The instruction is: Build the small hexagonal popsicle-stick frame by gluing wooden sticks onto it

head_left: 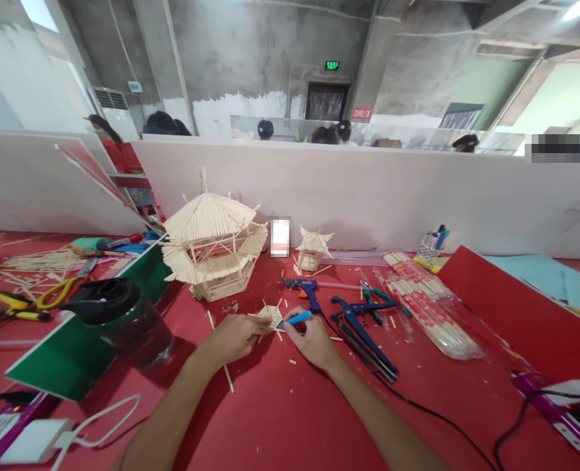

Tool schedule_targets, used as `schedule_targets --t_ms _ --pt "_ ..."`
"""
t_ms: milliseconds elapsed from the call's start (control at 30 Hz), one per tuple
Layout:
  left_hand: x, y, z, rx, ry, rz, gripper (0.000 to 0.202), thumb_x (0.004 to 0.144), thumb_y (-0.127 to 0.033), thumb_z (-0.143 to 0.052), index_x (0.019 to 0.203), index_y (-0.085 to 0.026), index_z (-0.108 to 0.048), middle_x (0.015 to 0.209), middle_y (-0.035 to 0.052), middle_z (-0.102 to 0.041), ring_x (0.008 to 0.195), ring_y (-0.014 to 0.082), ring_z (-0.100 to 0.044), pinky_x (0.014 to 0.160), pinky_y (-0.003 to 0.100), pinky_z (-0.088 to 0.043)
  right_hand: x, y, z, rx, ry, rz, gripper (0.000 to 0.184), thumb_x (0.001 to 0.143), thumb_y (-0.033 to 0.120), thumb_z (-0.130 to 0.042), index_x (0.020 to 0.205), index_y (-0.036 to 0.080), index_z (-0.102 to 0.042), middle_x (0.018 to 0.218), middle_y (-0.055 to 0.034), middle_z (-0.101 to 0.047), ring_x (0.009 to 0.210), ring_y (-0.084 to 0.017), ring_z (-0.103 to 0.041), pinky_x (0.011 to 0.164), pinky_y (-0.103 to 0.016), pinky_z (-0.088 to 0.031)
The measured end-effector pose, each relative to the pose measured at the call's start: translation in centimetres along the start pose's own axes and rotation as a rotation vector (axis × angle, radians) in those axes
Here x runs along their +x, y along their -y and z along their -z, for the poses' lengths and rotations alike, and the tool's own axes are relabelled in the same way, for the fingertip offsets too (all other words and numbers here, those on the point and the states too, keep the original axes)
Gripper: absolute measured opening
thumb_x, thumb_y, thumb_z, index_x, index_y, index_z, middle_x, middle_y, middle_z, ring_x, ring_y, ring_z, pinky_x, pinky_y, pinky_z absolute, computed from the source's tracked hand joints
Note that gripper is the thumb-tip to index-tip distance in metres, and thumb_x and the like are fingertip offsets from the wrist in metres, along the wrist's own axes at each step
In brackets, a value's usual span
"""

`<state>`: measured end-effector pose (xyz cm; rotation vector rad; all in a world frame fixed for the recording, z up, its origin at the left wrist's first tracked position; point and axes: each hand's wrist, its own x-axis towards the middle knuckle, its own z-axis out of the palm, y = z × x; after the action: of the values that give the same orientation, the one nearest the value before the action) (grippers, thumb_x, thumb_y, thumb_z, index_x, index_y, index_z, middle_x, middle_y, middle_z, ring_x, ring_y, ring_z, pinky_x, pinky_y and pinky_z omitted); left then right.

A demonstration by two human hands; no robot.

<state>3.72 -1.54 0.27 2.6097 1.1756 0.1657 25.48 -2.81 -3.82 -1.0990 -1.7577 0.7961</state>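
A small web-like frame of thin wooden sticks lies on the red tabletop between my hands. My right hand is closed around a light blue pen, its tip pointing left onto the frame's right side. At the frame's left edge, the fingers of my left hand pinch a thin wooden stick; the fingertips partly hide it. Behind my left hand stands a large stick-built pavilion with two roof tiers. A smaller stick pavilion is farther back, to the right.
A blue glue gun lies beyond my right hand, near a blue-handled cutter and packs of sticks. Left are a dark water bottle and green board. A black cable crosses the right; a white partition stands behind.
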Motion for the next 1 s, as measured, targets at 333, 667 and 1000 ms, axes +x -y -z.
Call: schedule_targets --t_ms 333,667,1000 --pt "0.03 -0.21 0.14 0.035 0.032 0.019 0.064 0.075 0.000 -0.046 0.123 -0.036 -0.066 0.133 -0.0018 -0.062 0.120 0.0200 -0.061 0.100 0.035 -0.051 -0.02 -0.31 -0.37 0.036 0.022 -0.033 0.013 0.086 0.029 -0.055 0.085 0.020 -0.063 0.079 -0.0025 -0.069 0.071 -0.016 -0.065 0.066 -0.025 -0.050" --pt "0.01 -0.20 0.12 0.021 0.015 0.018 0.062 0.075 0.000 -0.047 0.121 -0.037 -0.067 0.131 -0.0024 -0.063 0.119 0.0203 -0.062 0.100 0.036 -0.051 0.01 0.07 -0.28 0.044 0.026 -0.042 0.013 0.086 0.030 -0.055 0.084 0.020 -0.063 0.076 -0.0021 -0.068 0.069 -0.017 -0.065 0.064 -0.026 -0.050" --pt "0.00 -0.20 0.06 0.013 0.000 0.016 0.061 0.075 0.000 -0.047 0.121 -0.035 -0.068 0.131 -0.0011 -0.063 0.118 0.0207 -0.063 0.099 0.035 -0.051 -0.08 0.15 -0.24 0.045 0.035 -0.038 0.012 0.086 0.029 -0.054 0.084 0.020 -0.063 0.076 -0.0020 -0.068 0.069 -0.017 -0.065 0.065 -0.026 -0.050"
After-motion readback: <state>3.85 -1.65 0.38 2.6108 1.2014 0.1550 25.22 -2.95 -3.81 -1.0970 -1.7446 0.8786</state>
